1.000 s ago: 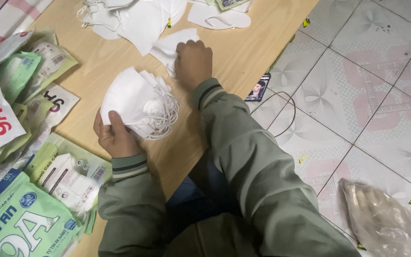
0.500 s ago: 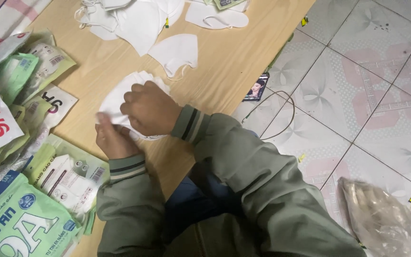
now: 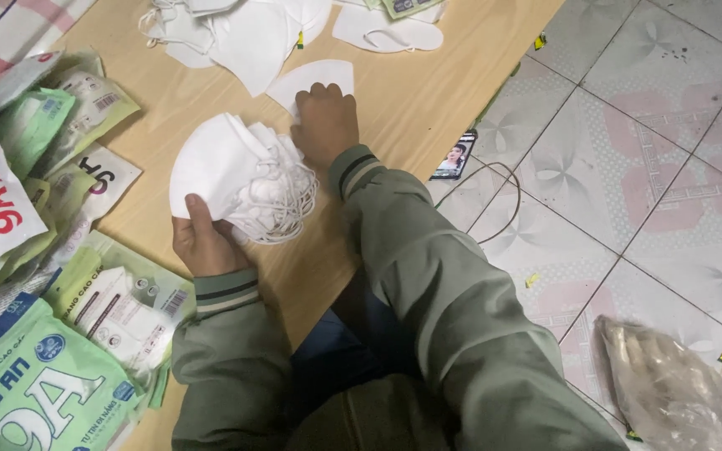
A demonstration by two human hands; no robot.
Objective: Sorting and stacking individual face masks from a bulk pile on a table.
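Left hand: your left hand (image 3: 204, 242) grips the stack of white masks (image 3: 227, 171) at its lower edge, thumb on top, fingers closed around it, ear loops hanging to the right.
Right hand: your right hand (image 3: 326, 125) lies palm down on a single white mask (image 3: 311, 77) on the table (image 3: 428, 92); fingers curled over its near edge, though you cannot tell whether they have pinched it.
Key relation: the single mask lies just beyond and right of the stack, under your right hand, its long side running left to right; your right hand is far nearer.
Around: a loose mask pile (image 3: 236, 33) sits further off; green packets (image 3: 35, 392) lie left; a phone (image 3: 453, 156) rests at the table's edge.
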